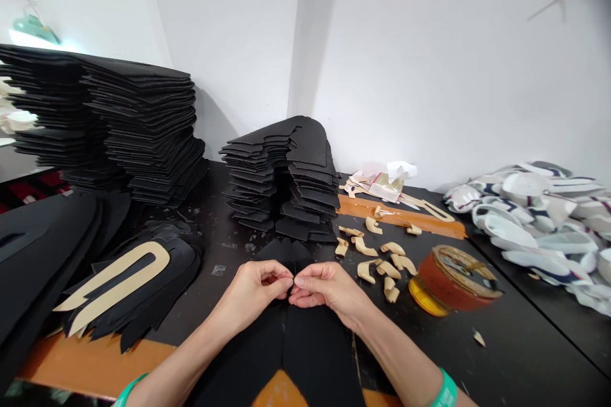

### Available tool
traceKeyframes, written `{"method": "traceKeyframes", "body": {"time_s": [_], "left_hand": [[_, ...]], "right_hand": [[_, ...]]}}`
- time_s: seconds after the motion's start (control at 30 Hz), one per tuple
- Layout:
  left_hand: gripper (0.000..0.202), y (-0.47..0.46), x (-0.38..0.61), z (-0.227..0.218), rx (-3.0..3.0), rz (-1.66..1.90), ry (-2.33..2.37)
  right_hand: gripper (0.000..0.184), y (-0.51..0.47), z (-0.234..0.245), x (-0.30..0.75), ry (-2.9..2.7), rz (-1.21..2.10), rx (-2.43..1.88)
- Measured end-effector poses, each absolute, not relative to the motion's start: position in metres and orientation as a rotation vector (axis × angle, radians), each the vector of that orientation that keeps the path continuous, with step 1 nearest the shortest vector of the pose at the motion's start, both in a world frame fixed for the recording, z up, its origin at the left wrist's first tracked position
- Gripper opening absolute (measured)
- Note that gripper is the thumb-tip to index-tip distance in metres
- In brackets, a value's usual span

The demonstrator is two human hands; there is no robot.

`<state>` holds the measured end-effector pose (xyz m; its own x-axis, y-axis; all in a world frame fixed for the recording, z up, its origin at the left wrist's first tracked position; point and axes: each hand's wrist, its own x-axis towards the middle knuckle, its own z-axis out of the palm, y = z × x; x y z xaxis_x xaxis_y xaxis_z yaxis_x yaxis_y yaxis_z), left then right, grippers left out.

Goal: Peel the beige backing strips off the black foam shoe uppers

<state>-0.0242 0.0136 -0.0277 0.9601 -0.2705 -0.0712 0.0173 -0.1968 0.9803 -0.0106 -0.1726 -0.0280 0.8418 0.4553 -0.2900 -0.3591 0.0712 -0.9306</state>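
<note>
A black U-shaped fabric piece (252,346) lies in front of me on the table, its two legs side by side and pointing towards me. My left hand (262,286) pinches the inner edge of one leg between thumb and forefinger. Right beside it, my right hand (319,289) pinches the facing edge, so the two thumbs almost touch where the edges meet. My fingers hide the exact spot they grip. Close to my right hand, curled tan strips (366,270) are scattered about. Beyond the hands stands a stack of similar black pieces (310,146).
Taller black stacks (143,121) stand at the left. A tan U-shaped piece (121,283) lies on dark cut pieces nearby. To the right are a round glue pot (458,286) with a brown lid, white shoe uppers (539,216) in a heap, and a small tissue packet (387,186).
</note>
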Motion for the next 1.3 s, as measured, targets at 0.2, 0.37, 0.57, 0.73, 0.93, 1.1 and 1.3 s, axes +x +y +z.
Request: {"method": "traceKeyframes", "body": {"time_s": [0.2,0.37,0.57,0.73,0.93,1.1,1.3], "left_hand": [[0.018,0.014,-0.024,-0.028,1.767,-0.248,-0.192],[0.018,0.013,-0.025,-0.025,1.768,-0.233,-0.191],[0.017,0.011,-0.027,-0.021,1.768,-0.231,-0.193],[0.016,0.012,-0.027,-0.021,1.743,-0.239,-0.181],[0.021,0.015,-0.030,-0.022,1.804,-0.231,-0.200],[0.018,0.016,-0.031,-0.023,1.862,-0.186,-0.216],[0.015,0.015,-0.033,-0.023,1.959,-0.113,-0.205]], "right_hand": [[0.030,-0.170,-0.029,-0.011,-0.078,0.573,-1.380],[0.032,-0.172,-0.030,-0.011,-0.115,0.598,-1.358],[0.028,-0.171,-0.031,-0.011,-0.067,0.564,-1.360],[0.026,-0.169,-0.027,-0.013,-0.043,0.542,-1.363],[0.029,-0.166,-0.021,-0.018,-0.077,0.465,-1.427],[0.024,-0.162,-0.025,-0.019,-0.133,0.384,-1.491],[0.010,-0.158,-0.029,-0.021,-0.140,0.342,-1.492]]}}
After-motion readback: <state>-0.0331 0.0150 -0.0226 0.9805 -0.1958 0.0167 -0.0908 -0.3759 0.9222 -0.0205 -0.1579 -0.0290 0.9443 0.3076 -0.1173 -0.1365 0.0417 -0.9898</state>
